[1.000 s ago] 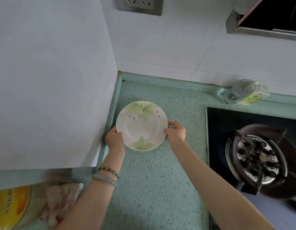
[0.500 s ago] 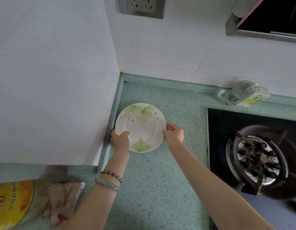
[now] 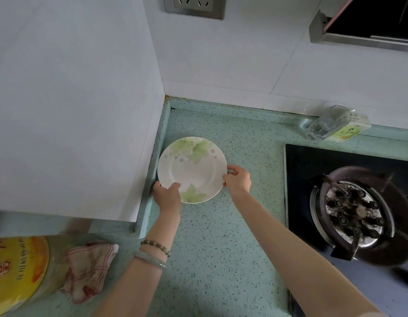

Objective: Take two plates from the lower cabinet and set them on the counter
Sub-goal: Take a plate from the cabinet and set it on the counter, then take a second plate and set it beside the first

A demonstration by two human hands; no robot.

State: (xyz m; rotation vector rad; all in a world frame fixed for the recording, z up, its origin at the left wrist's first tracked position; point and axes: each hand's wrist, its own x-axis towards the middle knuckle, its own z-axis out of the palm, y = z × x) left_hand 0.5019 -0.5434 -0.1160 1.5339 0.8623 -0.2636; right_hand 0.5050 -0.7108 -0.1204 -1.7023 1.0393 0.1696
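Note:
A white plate (image 3: 192,169) with green leaf prints lies low over the speckled green counter (image 3: 216,252), close to the left wall corner. My left hand (image 3: 167,195) grips its near-left rim, thumb on top of the plate. My right hand (image 3: 237,180) pinches its right rim. Only one plate surface shows; I cannot tell whether another lies under it. The lower cabinet is out of view.
A black gas hob (image 3: 349,209) with a burner fills the right side. A clear container (image 3: 328,125) with a green label leans at the back wall. A checked cloth (image 3: 88,268) and a yellow-labelled bottle (image 3: 17,271) sit at the near left. A white wall (image 3: 72,110) borders the left.
The plate has shifted slightly away from me toward the corner. My left hand has slid from the plate's left edge round to its near rim, thumb now on top.

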